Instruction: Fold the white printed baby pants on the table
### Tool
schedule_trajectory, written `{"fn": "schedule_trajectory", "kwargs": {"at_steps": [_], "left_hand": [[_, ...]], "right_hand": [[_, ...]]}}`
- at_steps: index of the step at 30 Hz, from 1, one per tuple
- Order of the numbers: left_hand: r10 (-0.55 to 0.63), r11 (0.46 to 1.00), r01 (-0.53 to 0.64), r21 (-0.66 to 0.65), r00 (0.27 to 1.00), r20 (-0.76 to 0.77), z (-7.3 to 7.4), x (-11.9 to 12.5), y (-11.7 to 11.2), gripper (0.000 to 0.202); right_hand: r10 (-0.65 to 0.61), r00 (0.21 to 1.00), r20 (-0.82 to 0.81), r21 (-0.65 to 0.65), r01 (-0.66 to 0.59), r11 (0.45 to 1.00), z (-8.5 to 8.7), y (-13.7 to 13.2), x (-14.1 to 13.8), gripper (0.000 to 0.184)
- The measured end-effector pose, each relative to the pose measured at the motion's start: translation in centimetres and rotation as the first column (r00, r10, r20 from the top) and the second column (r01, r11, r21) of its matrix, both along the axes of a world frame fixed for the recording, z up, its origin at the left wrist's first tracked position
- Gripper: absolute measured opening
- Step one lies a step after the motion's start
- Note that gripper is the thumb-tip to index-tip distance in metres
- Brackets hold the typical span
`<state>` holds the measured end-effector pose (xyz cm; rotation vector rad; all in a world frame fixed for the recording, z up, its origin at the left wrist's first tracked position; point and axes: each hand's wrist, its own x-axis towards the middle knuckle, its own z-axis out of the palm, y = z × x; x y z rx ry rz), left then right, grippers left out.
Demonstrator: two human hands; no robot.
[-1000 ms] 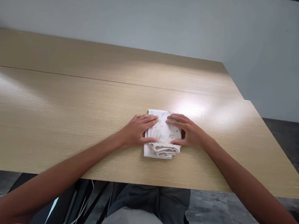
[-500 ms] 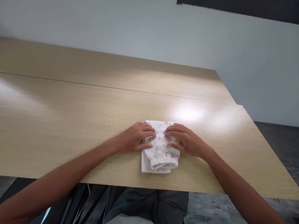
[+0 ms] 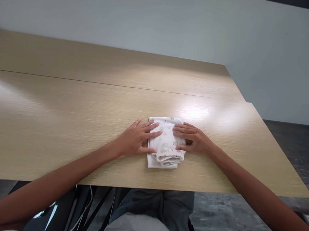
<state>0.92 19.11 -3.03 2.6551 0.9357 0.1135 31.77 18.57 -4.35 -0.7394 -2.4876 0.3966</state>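
A folded white garment (image 3: pixel 165 142) with a small animal print lies near the front edge of the table. Its gathered elastic band (image 3: pixel 169 159) faces me, over a plain white layer that sticks out below. My left hand (image 3: pixel 140 137) rests with spread fingers on the garment's left side. On the opposite side, my right hand (image 3: pixel 192 137) lies with its fingers stretched over the cloth and its thumb near the elastic band. Both hands touch the fabric from above, and neither grips it.
The light wooden table (image 3: pixel 65 124) has a seam running across it and a pale wall (image 3: pixel 123 19) behind. Below the front edge are a black chair-like object (image 3: pixel 54 210) and a white cable (image 3: pixel 86 209). Grey floor (image 3: pixel 216 217) shows at the right.
The fingers of my left hand have straightened and spread from a curled pose. My right fingers lie flatter on the garment. The whole view has shifted slightly.
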Motion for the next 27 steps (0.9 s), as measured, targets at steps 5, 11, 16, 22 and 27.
{"fn": "schedule_trajectory", "kwargs": {"at_steps": [5,11,16,22,27], "left_hand": [[0.055,0.998,-0.054,-0.022,0.997,0.049,-0.5,-0.2,-0.2,0.074],[0.089,0.994,-0.103,0.036,0.957,0.275,-1.7,-0.3,-1.1,0.039],[0.134,0.984,-0.064,-0.166,0.880,0.455,0.5,0.6,-1.4,0.029],[0.472,0.708,0.013,-0.706,0.735,0.487,4.4,1.9,0.1,0.045],[0.453,0.848,-0.262,-0.460,0.809,0.375,3.3,1.3,2.4,0.046]], "right_hand": [[-0.046,0.995,0.088,-0.028,0.048,0.998,0.1,-0.5,0.8,0.064],[-0.107,0.984,0.144,0.049,0.101,0.994,-0.4,-2.1,-0.3,0.038],[-0.145,0.989,-0.008,-0.140,0.143,0.980,1.9,-3.5,-1.1,0.025],[-0.301,0.936,-0.184,-0.809,0.030,0.588,6.4,-1.4,-1.0,0.032],[-0.465,0.882,-0.069,-0.614,0.330,0.717,5.0,2.2,0.8,0.037]]}}
